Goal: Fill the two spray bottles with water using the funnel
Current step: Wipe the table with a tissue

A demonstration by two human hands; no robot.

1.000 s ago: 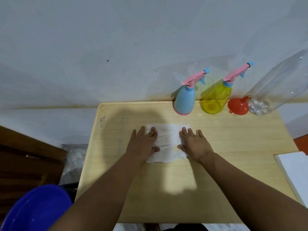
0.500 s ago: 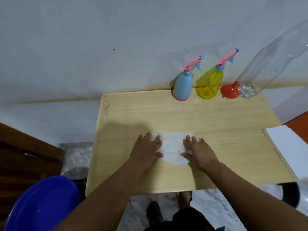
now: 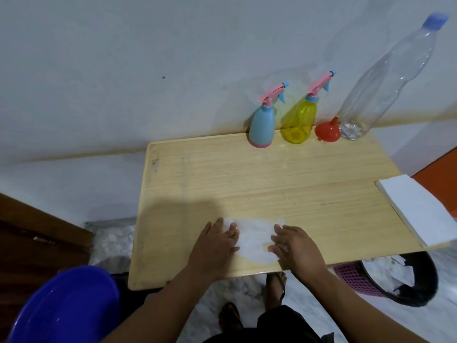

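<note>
Wooden surface (image 3: pixel 247 184): both hands' flat fingers (image 3: pixel 228 229) press a tissue (image 3: pixel 254 240); spray bottles (image 3: pixel 262 125) and funnel (image 3: pixel 327 131) stand far beyond, nearer the right hand (image 3: pixel 295 246).

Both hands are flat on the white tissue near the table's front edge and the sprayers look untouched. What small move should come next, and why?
Probably lift the right hand off the tissue and reach for the blue spray bottle. Its pink trigger head is on, like that on the yellow spray bottle, and the red funnel lies unused beside the clear bottle, so filling has not begun. The left hand also rests flat.
</note>
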